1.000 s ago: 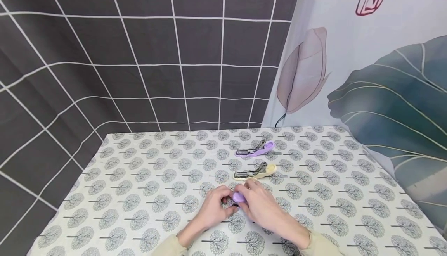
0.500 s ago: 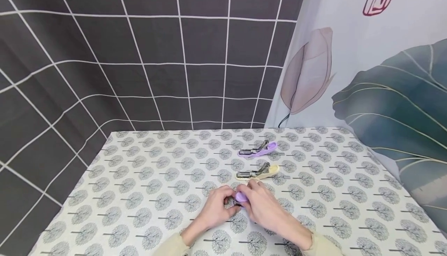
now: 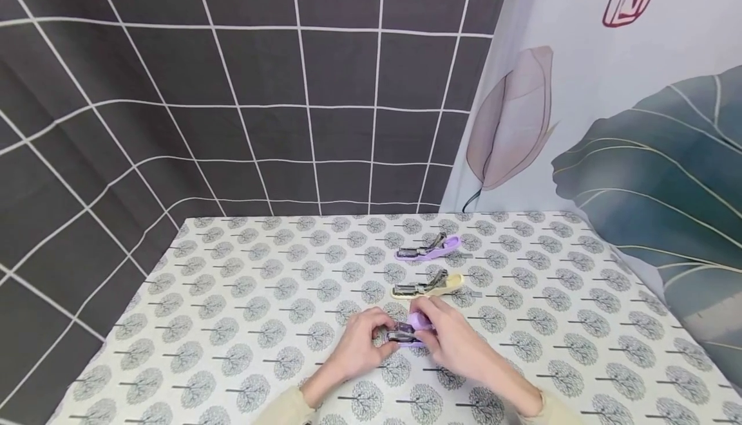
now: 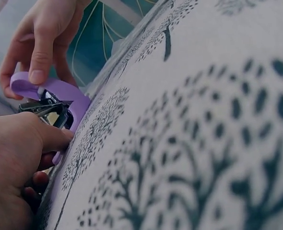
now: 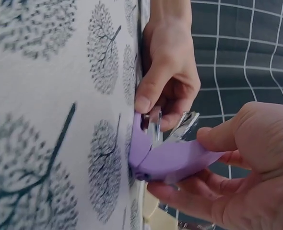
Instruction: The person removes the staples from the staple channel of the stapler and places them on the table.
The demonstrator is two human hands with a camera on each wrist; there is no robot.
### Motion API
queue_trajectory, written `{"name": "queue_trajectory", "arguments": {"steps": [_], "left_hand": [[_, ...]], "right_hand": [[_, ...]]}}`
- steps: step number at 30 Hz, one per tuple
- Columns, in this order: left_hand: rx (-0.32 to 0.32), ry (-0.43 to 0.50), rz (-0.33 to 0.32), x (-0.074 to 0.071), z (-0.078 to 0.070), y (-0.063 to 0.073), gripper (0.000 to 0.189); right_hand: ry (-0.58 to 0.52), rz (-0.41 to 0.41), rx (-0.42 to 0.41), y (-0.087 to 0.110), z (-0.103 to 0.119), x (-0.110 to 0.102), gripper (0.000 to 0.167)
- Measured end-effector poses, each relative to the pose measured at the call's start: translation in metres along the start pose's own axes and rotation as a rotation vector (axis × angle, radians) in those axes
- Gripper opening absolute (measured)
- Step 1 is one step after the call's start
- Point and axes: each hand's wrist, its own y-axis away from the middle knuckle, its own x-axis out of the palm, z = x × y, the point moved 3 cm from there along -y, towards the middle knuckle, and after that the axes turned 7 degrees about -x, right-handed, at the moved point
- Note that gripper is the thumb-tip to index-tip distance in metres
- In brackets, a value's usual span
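Note:
Between the two hands, low over the tablecloth, is a purple stapler (image 3: pixel 421 322) with its cover (image 5: pixel 175 160) swung up from the base (image 5: pixel 140 143). Its metal inner parts (image 5: pixel 182 125) show in the gap. My left hand (image 3: pixel 358 342) pinches the base's front end between thumb and fingers. My right hand (image 3: pixel 455 336) pinches the raised cover, thumb on one face and fingers on the other. Just beyond them lies a cream stapler (image 3: pixel 452 283), and farther back a second purple stapler (image 3: pixel 446 246); both have their metal parts raised.
The table has a white cloth (image 3: pixel 261 309) printed with grey trees. A dark curtain with white grid lines (image 3: pixel 249 135) hangs behind and to the left. On the right hangs a pale curtain (image 3: pixel 585 38) with large leaf shapes.
My right hand has shifted right and drawn the purple cover away from the left hand, so more of the metal inside shows. The left hand holds its place; the other staplers lie unmoved.

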Motion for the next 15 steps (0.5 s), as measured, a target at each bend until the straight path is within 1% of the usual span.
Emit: {"name": "queue_trajectory", "arguments": {"steps": [1,4,8,11,15], "left_hand": [[-0.011,0.001,0.003,0.000,0.000,0.000,0.023],[-0.016,0.004,0.007,0.001,0.000,0.000,0.024],[-0.009,0.010,0.013,0.002,0.000,0.000,0.024],[-0.022,0.010,0.018,0.002,0.000,0.000,0.023],[-0.030,0.001,0.020,0.001,-0.001,0.000,0.023]], "right_hand": [[-0.016,-0.009,-0.011,0.001,-0.001,-0.001,0.034],[-0.042,-0.042,-0.039,0.006,-0.004,-0.003,0.035],[-0.080,-0.062,-0.040,0.011,-0.009,-0.004,0.035],[-0.131,-0.066,-0.043,0.014,-0.011,-0.005,0.032],[-0.151,-0.097,-0.069,0.016,-0.014,-0.006,0.032]]}}
